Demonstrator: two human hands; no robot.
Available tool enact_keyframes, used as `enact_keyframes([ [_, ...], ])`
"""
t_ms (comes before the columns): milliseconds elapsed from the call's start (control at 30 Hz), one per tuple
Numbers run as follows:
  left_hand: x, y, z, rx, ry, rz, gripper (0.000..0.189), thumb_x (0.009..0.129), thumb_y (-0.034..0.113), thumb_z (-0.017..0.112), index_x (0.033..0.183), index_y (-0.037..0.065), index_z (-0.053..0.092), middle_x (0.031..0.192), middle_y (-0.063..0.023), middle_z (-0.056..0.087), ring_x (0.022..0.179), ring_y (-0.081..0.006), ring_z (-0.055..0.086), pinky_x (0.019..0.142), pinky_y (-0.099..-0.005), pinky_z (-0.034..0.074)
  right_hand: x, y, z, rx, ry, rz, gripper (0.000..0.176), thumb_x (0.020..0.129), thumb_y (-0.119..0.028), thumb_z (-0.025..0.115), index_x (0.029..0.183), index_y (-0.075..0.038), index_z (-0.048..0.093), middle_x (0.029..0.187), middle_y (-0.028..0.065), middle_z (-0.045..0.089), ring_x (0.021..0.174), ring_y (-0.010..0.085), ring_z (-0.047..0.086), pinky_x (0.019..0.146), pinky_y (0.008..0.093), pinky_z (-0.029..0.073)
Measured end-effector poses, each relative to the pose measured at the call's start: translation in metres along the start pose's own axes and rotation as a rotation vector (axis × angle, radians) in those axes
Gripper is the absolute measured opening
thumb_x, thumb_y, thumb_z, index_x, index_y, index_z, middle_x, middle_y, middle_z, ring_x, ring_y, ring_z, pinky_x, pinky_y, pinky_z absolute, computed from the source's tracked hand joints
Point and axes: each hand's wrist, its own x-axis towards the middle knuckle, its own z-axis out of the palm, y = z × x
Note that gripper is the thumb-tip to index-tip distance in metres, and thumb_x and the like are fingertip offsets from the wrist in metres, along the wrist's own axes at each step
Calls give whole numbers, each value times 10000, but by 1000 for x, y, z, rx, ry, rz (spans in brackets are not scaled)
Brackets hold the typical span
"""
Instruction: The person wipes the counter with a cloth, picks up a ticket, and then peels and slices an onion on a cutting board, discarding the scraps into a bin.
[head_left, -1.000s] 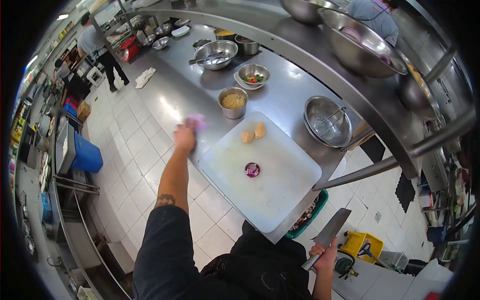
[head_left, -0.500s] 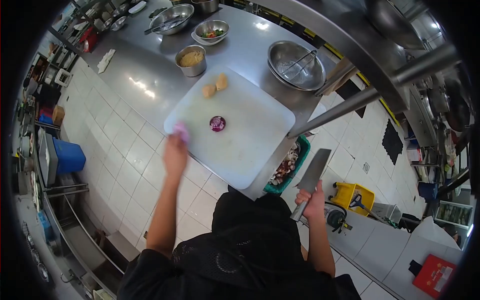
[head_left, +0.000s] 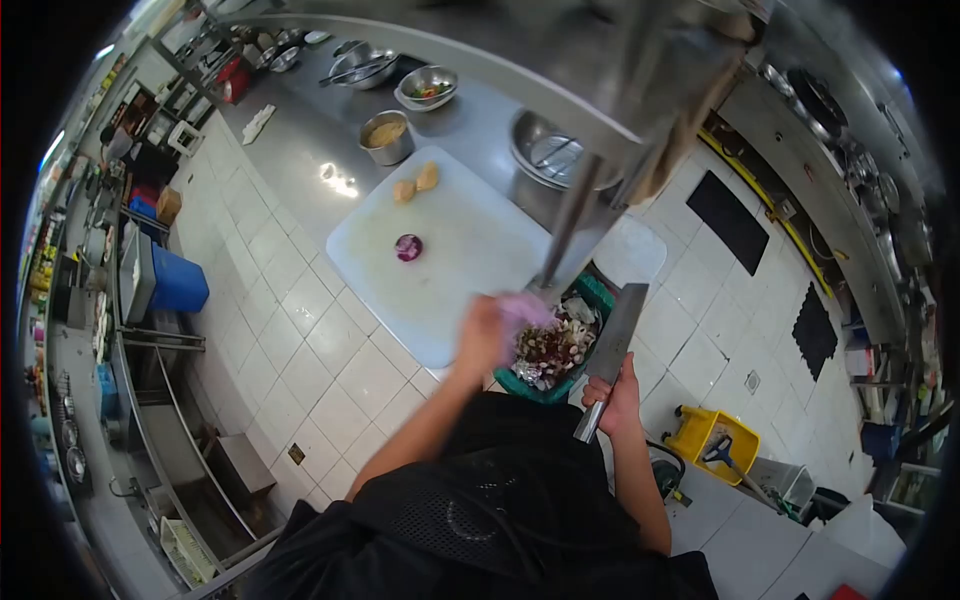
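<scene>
My left hand (head_left: pixel 483 338) is closed on a pale pink, soft-looking piece (head_left: pixel 530 311), blurred by motion; its kind I cannot make out. The hand is past the near right edge of a white cutting board (head_left: pixel 450 285), beside a green-lined bin (head_left: pixel 515 386) full of food scraps. In my right hand (head_left: pixel 616 399) a broad cleaver (head_left: pixel 617 325) is gripped by its handle, blade pointing up and away, to the right of the bin. A cut red onion (head_left: pixel 408 247) lies on the board, with two pale brown pieces (head_left: pixel 415 183) behind it.
Behind the board stand a metal pot (head_left: pixel 386 138), a bowl of chopped vegetables (head_left: pixel 428 88) and a large bowl with a strainer (head_left: pixel 545 150). A metal post (head_left: pixel 568 225) rises near the board's right corner. A yellow mop bucket (head_left: pixel 712 445) is on the floor at right.
My left hand has moved right with the pink piece, from the board's left edge to the bin. The view has shifted right. The cleaver stays in my right hand.
</scene>
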Motion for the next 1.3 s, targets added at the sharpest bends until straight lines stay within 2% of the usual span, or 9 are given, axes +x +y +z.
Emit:
enact_keyframes([
  [133, 38, -8, -86, 834, 363, -8, 316, 977, 92, 581, 1256, -33, 665, 1083, -244, 658, 1036, -419, 676, 842, -508, 560, 1, -26, -49, 46, -83, 172, 657, 974, -829, 427, 1043, -191, 569, 612, -34, 362, 515, 123, 355, 538, 317, 355],
  [267, -19, -6, 33, 653, 87, 33, 323, 946, 84, 582, 1231, -6, 704, 1203, -250, 683, 1121, -457, 668, 963, -504, 549, -9, -44, -47, -46, -166, 190, 695, 988, -828, 382, 1091, -162, 554, 591, -34, 350, 516, 118, 360, 545, 306, 373],
  [300, -36, -26, 60, 411, -185, -287, 307, 934, 81, 589, 1198, 6, 727, 1223, -246, 695, 1139, -456, 668, 1004, -477, 535, -10, -45, -48, -54, -169, 204, 695, 988, -828, 382, 1091, -162, 554, 591, -34, 350, 516, 118, 360, 545, 306, 373],
  [500, -61, 101, 133, 266, 109, 146, 410, 955, -34, 535, 1330, 69, 666, 1243, -230, 621, 1019, -444, 665, 901, -475, 543, -14, -59, -40, -301, -66, 173, 727, 996, -837, 328, 1095, -158, 571, 589, -28, 376, 510, 123, 378, 538, 305, 390],
  [633, -79, 94, 156, 662, -300, 642, 508, 897, -11, 588, 1373, 154, 653, 1354, -159, 606, 1077, -403, 629, 924, -467, 570, 2, -56, -49, -288, -56, 243, 708, 1022, -805, 314, 1071, -146, 568, 534, -40, 336, 470, 123, 372, 513, 303, 372],
  [767, -81, -16, 129, 891, -321, 105, 524, 869, 9, 616, 1368, 157, 673, 1412, -125, 597, 1103, -386, 626, 964, -455, 558, -39, -79, -38, -199, -243, 215, 698, 1017, -803, 326, 1119, -171, 605, 520, -50, 319, 446, 110, 342, 489, 298, 329],
  [967, -71, -23, 121, 382, -23, 34, 604, 855, -22, 633, 1429, 165, 646, 1403, -186, 574, 1073, -394, 644, 966, -462, 541, -43, -90, -32, -241, -192, 53, 720, 1004, -819, 330, 1130, -161, 593, 528, -49, 325, 450, 106, 319, 486, 295, 318],
  [1100, -80, 64, 140, 545, -222, 572, 637, 879, -24, 631, 1490, 148, 577, 1400, -229, 562, 1105, -429, 630, 972, -486, 541, -23, -69, -23, -258, -137, 103, 736, 990, -835, 340, 1089, -152, 596, 523, -52, 329, 448, 100, 339, 487, 287, 338],
  [1300, -76, -42, 88, 460, -344, 79, 498, 919, -4, 607, 1408, 88, 628, 1303, -228, 602, 1165, -412, 605, 1031, -462, 509, -30, -53, -16, -263, -205, 91, 691, 1022, -796, 333, 1080, -145, 558, 544, -31, 351, 450, 115, 369, 479, 293, 333],
])
